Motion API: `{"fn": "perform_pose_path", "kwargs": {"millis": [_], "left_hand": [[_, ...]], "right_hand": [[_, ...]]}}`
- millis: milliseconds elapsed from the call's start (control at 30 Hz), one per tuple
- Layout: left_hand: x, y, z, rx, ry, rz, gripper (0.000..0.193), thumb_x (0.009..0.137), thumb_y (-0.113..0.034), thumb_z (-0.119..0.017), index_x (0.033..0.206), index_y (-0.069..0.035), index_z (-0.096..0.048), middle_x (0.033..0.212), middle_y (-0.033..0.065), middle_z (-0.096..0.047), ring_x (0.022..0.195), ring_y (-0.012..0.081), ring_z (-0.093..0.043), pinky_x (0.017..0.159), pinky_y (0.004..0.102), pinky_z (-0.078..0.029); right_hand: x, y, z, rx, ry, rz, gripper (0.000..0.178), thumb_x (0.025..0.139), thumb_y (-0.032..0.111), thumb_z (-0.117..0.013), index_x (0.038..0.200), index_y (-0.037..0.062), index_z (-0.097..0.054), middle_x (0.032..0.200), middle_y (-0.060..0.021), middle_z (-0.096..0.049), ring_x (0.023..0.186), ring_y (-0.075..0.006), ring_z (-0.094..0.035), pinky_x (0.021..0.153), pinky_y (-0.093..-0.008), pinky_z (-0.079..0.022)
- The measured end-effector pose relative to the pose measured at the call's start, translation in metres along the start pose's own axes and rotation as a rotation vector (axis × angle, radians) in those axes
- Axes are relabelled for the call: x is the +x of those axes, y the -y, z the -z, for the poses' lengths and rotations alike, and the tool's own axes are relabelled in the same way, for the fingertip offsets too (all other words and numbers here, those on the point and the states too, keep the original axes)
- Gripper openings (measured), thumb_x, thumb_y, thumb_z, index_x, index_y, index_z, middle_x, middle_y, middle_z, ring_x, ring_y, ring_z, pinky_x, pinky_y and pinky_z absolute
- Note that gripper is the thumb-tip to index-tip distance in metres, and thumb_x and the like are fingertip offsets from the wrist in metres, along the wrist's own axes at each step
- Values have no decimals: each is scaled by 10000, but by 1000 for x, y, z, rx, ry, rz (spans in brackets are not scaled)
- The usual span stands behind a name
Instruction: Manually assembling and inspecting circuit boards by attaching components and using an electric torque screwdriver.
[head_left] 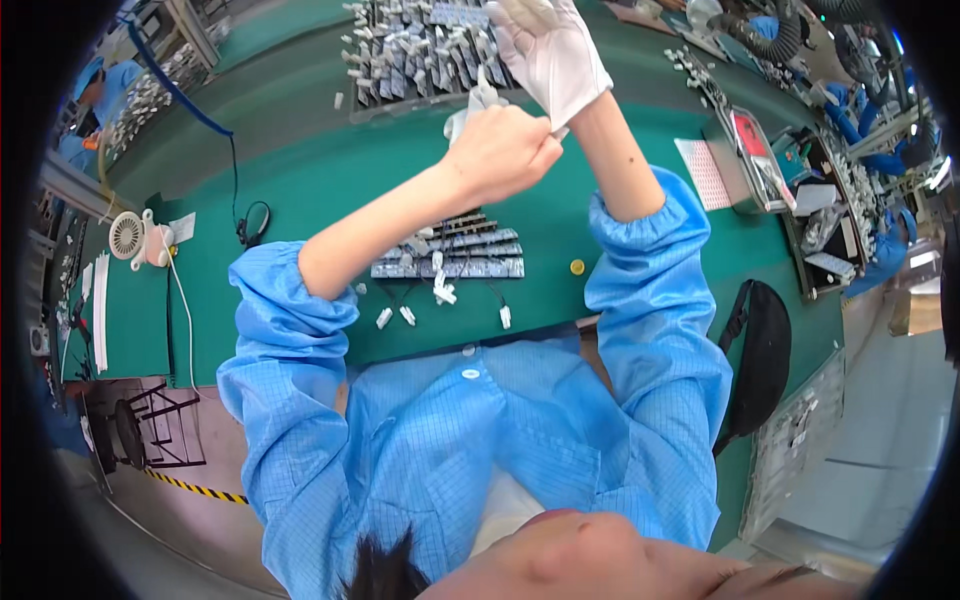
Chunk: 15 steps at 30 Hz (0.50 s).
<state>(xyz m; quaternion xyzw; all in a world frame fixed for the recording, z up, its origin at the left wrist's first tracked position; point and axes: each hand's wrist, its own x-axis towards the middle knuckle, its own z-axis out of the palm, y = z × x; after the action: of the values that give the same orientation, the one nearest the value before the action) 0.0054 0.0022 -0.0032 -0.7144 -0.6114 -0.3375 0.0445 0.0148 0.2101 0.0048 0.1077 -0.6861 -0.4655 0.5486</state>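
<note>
My left hand (505, 150) is bare and closed, pinching the cuff of a white glove (565, 75) at my right wrist. That glove covers my right hand (545, 60), which is raised with its fingers apart, the tips near the upper edge of the picture. Another piece of white cloth (460, 122), perhaps a second glove, shows behind my left hand; whether my fingers hold it, I cannot tell. Below my hands, several narrow circuit boards (450, 268) with wires and white connectors lie on the green table (530, 310).
Ahead stands a tray of boards with white connectors (420, 50). A small fan (127, 235) and cables are at the left. To the right are a black pouch (757, 360), a yellow disc (577, 267) and a box with a red panel (748, 150). Co-workers sit at both sides.
</note>
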Motion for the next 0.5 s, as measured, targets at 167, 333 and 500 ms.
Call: {"fn": "perform_pose_path", "kwargs": {"millis": [167,333,500], "left_hand": [[-1,2,-12,-45,101,-44,298,828,-231,-480,683,1,-598,606,196,-584,606,397,-596,579,489,-471],[-23,-22,-39,-7,670,-255,197,838,-246,-607,877,-54,-629,837,117,-639,791,321,-635,694,432,-521],[-29,-32,-103,-107,630,-525,181,761,-118,-635,908,-20,-599,918,136,-562,863,311,-602,728,428,-511]], "right_hand": [[43,0,61,-2549,7,1753,342,933,343,-564,673,131,-499,588,68,-492,462,-40,-415,384,-189,-328],[48,-26,140,-2282,-1207,2814,400,855,385,-664,647,47,-610,559,-12,-561,463,-83,-465,441,-222,-353],[30,-27,186,-2417,-2453,2508,128,891,94,-565,993,92,-640,615,23,-531,492,-121,-486,453,-253,-399]]}}
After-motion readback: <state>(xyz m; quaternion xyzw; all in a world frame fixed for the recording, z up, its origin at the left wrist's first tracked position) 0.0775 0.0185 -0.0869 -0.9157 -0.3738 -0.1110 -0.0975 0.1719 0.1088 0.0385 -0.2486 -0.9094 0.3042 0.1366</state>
